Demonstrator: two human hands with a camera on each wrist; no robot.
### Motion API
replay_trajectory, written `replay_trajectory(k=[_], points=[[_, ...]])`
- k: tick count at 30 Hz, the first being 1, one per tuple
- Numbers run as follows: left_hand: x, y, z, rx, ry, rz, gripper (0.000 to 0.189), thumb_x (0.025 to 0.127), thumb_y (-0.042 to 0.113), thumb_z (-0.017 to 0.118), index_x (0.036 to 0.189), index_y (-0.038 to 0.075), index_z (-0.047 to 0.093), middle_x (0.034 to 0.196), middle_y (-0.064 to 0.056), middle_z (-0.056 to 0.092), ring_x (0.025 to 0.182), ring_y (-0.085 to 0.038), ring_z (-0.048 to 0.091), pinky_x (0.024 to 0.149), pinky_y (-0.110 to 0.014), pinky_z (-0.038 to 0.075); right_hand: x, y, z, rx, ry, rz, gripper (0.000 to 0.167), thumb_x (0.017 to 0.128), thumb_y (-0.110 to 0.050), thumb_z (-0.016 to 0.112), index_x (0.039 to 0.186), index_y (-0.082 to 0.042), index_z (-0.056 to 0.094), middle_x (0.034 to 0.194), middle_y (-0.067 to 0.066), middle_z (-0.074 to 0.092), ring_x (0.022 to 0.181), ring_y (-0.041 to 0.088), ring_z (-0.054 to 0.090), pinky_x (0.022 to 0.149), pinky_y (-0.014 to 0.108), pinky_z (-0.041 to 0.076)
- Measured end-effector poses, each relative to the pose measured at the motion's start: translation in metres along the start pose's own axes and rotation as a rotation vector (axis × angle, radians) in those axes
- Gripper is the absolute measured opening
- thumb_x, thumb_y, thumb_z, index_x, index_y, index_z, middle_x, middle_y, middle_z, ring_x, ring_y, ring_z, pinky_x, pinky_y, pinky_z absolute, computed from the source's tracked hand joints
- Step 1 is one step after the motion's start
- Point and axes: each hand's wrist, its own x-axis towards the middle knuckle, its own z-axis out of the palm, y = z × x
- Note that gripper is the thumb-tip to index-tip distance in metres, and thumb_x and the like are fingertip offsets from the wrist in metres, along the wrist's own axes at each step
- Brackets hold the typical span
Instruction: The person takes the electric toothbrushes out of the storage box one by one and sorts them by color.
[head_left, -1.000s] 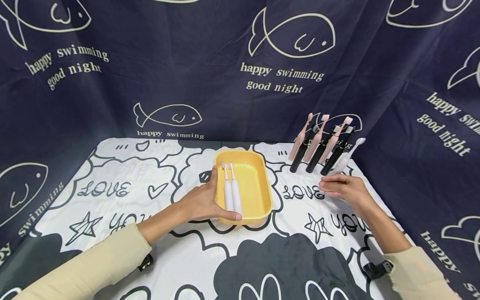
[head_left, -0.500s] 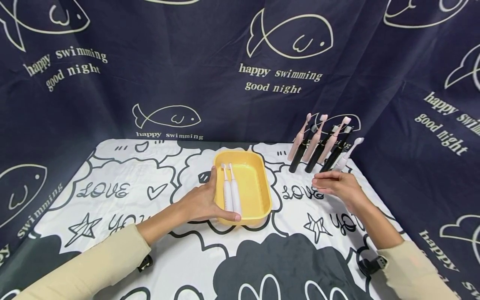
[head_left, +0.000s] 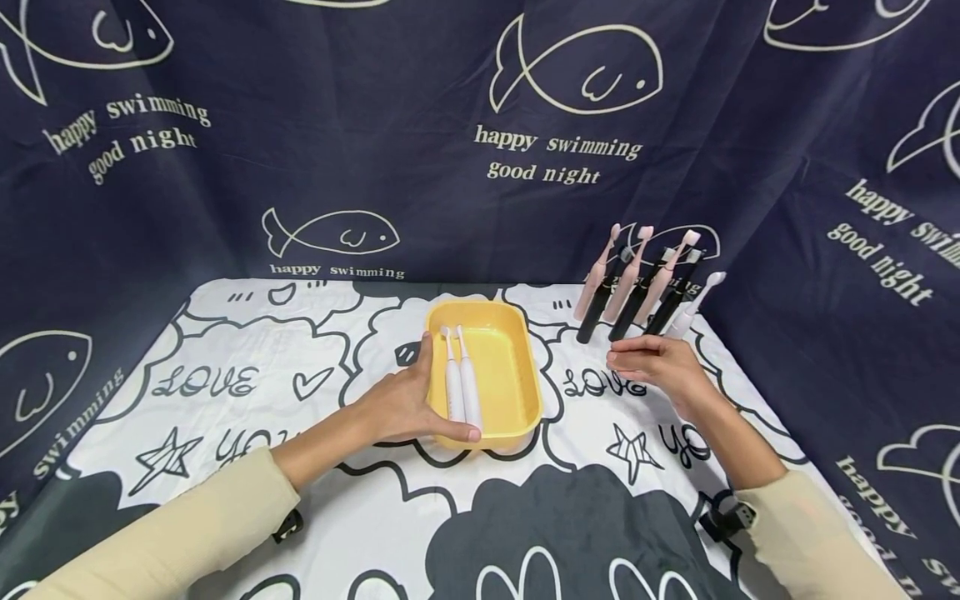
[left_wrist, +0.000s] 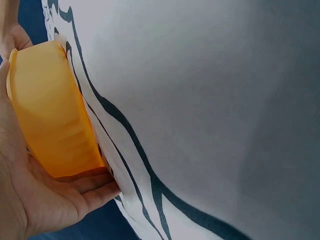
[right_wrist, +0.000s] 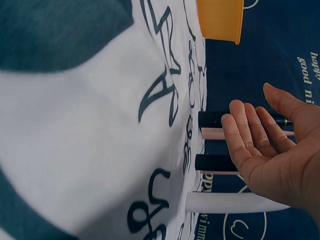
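A yellow plastic basin (head_left: 512, 375) sits mid-table with two white electric toothbrushes (head_left: 471, 392) lying side by side along its left. My left hand (head_left: 401, 404) grips the basin's left side, thumb over the near rim; in the left wrist view the fingers (left_wrist: 95, 187) bend against its outer wall. To the right, pink electric toothbrushes (head_left: 596, 283), black ones (head_left: 594, 315) and one white one (head_left: 697, 307) stand upright in a cluster. My right hand (head_left: 663, 367) hovers just in front of them, fingers loosely bent, holding nothing. It partly hides the lower ends of the rightmost handles.
A patterned black-and-white cloth (head_left: 360, 517) covers the table. Behind and on the right hangs a dark blue curtain (head_left: 435, 167) printed with fish. The standing toothbrushes are close to the table's back right edge, tightly grouped.
My right hand has moved left along the front of the standing toothbrushes. The left hand and basin stay put; the whole view has shifted slightly.
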Motion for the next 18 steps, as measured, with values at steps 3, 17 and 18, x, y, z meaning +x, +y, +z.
replay_trajectory(k=[3,17,18], points=[[0.0,0.0,-0.001,-0.003,-0.003,-0.001,0.177,0.061,0.093,0.091,0.181,0.017,-0.016,0.141,-0.018,0.07,0.113,-0.026,0.069,0.098,-0.045,0.057,0.002,-0.003,0.005,-0.002,0.001,-0.01,0.058,0.106,-0.019,0.082,0.151,0.012,0.061,0.106,-0.016,0.082,0.102,0.001,0.08,0.102,0.029,0.064],[0.001,-0.001,0.0,0.005,-0.003,0.006,0.177,0.062,0.093,0.09,0.181,0.018,-0.017,0.141,-0.017,0.07,0.109,-0.026,0.069,0.096,-0.045,0.057,0.008,-0.015,0.024,0.009,-0.009,-0.04,0.053,0.106,-0.016,0.081,0.145,0.014,0.064,0.106,-0.014,0.082,0.1,0.001,0.08,0.1,0.028,0.065],[0.001,-0.001,0.0,0.005,-0.005,0.006,0.177,0.062,0.093,0.09,0.181,0.018,-0.018,0.142,-0.017,0.069,0.11,-0.026,0.069,0.097,-0.045,0.057,0.008,-0.016,0.026,0.006,-0.009,-0.041,0.053,0.106,-0.016,0.081,0.146,0.014,0.064,0.106,-0.014,0.082,0.1,0.001,0.08,0.1,0.028,0.065]])
